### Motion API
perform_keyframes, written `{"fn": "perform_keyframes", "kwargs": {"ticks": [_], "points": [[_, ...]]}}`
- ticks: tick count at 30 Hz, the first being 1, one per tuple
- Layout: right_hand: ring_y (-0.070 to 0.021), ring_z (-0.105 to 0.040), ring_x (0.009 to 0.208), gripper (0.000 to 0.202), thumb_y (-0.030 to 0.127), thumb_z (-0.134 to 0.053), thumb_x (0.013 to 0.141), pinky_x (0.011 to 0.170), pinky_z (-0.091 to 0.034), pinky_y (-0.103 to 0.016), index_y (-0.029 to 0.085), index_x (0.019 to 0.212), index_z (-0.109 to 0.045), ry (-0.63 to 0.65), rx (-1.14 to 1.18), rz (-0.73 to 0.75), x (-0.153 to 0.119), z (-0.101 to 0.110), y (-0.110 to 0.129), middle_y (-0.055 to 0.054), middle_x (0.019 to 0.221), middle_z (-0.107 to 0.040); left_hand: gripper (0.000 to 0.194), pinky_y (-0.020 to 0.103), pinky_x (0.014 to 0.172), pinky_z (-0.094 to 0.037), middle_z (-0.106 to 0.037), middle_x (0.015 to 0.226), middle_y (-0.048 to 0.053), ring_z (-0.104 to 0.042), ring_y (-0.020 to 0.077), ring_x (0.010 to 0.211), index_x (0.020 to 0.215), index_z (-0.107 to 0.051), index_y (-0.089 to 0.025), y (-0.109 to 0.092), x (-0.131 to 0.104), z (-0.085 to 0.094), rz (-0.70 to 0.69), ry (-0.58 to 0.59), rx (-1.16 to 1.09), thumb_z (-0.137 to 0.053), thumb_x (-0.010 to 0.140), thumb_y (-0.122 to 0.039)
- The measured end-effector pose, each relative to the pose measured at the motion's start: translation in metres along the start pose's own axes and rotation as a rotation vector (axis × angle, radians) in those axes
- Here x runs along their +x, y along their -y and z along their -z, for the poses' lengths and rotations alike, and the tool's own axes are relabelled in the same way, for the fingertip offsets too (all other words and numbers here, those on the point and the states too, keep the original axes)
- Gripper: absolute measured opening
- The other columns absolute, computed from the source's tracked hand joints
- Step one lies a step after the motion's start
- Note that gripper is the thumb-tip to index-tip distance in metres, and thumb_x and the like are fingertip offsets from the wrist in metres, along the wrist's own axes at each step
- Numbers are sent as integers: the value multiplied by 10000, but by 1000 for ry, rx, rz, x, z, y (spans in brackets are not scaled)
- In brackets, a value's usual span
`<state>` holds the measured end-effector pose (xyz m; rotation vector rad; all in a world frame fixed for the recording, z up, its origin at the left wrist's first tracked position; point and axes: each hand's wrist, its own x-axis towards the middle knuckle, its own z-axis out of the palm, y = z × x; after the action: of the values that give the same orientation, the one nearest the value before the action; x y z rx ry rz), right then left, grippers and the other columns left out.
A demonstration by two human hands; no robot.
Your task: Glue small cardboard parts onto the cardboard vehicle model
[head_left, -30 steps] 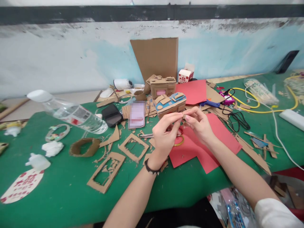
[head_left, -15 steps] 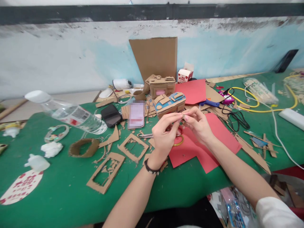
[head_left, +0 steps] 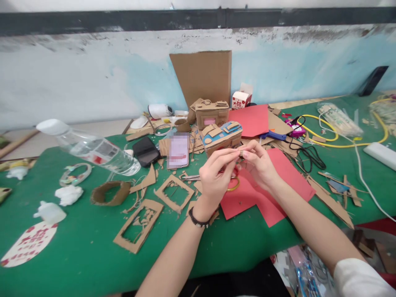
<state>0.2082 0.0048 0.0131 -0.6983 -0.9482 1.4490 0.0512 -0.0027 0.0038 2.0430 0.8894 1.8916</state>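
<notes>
My left hand (head_left: 217,175) and my right hand (head_left: 259,161) meet fingertip to fingertip above the table. Pinched between them is a tiny brownish piece (head_left: 241,153), perhaps cardboard, mostly covered by the fingers. Under the hands lie scissors (head_left: 233,184) with red and yellow handle loops, their blades pointing left behind my left hand. Red paper sheets (head_left: 278,165) spread beneath my right hand and forearm. Just beyond the fingers stands a cardboard camera model (head_left: 221,138) with a blue top, and behind it a second, plain brown cardboard camera (head_left: 212,115).
Two cut cardboard frames (head_left: 139,226) and a cardboard ring (head_left: 110,194) lie left. A clear water bottle (head_left: 93,148) leans at an angle. Two phones (head_left: 177,150) rest mid-table. A blue glue gun (head_left: 274,135), black cord and yellow cable (head_left: 332,143) lie right.
Both hands stay together on the tiny piece, with only slight finger movement. The whole view has shifted a little; the things on the table have not moved.
</notes>
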Motion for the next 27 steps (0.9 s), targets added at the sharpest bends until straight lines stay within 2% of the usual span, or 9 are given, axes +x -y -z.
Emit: {"fn": "perform_keyframes", "kwargs": {"ticks": [4, 8, 10, 13, 17, 21, 24, 27], "points": [[-150, -685, 796, 449, 484, -1001, 746, 626, -587, -249, 265, 842, -621, -12, 31, -36, 0, 1, 2, 23, 932, -770, 227, 325, 982, -696, -844, 1233, 59, -822, 190, 1122, 1243, -822, -259, 3, 1, 0, -76, 34, 11, -713, 1071, -159], [-149, -684, 802, 438, 470, -996, 758, 628, -591, -247, 267, 845, -618, -21, 42, -56, 0, 1, 3, 26, 925, -758, 234, 352, 1018, -695, -842, 1253, 54, -819, 199, 1143, 1260, -819, -275, 3, 2, 1, -49, 59, 36, -682, 1092, -187], [-144, -681, 800, 439, 471, -1000, 755, 627, -592, -239, 263, 844, -624, -19, 48, -65, 0, 1, 3, 29, 916, -745, 223, 340, 982, -704, -839, 1256, 60, -816, 201, 1150, 1246, -825, -267, 2, 2, 1, -15, 64, 27, -682, 1092, -190], [-135, -669, 784, 443, 479, -1006, 752, 628, -598, -235, 258, 846, -634, -18, 53, -74, 0, 1, 1, 32, 904, -723, 191, 264, 796, -704, -831, 1269, 81, -816, 201, 1116, 1221, -833, -246, 1, 1, 1, 78, 61, -45, -705, 1083, -214], [-119, -609, 714, 411, 509, -978, 792, 608, -587, -237, 266, 895, -662, -30, 23, -45, 1, 1, -2, 46, 862, -661, 215, 194, 596, -635, -819, 1283, 112, -793, 139, 826, 1247, -825, -222, 2, -1, -2, 222, 78, -144, -754, 1060, -301], [-130, -619, 767, 401, 500, -984, 789, 647, -580, -235, 271, 921, -681, -67, -7, -16, 1, 1, -3, 33, 886, -666, 347, 183, 555, -609, -776, 1345, 116, -692, 63, 625, 1339, -777, -238, 2, -3, -5, 298, 120, -199, -826, 1006, -322], [-130, -616, 802, 382, 471, -996, 779, 663, -560, -217, 265, 900, -698, -91, -21, 5, 1, 2, -3, 28, 872, -660, 442, 182, 530, -591, -742, 1397, 123, -689, 58, 610, 1377, -742, -256, 2, -5, -6, 313, 132, -215, -875, 956, -281], [-136, -611, 802, 381, 481, -997, 776, 720, -597, -251, 263, 879, -702, -90, -33, 6, 1, 3, -2, 25, 882, -667, 485, 182, 531, -588, -732, 1413, 125, -704, 68, 638, 1406, -711, -265, 3, -7, -7, 290, 153, -177, -871, 949, -247]]}}
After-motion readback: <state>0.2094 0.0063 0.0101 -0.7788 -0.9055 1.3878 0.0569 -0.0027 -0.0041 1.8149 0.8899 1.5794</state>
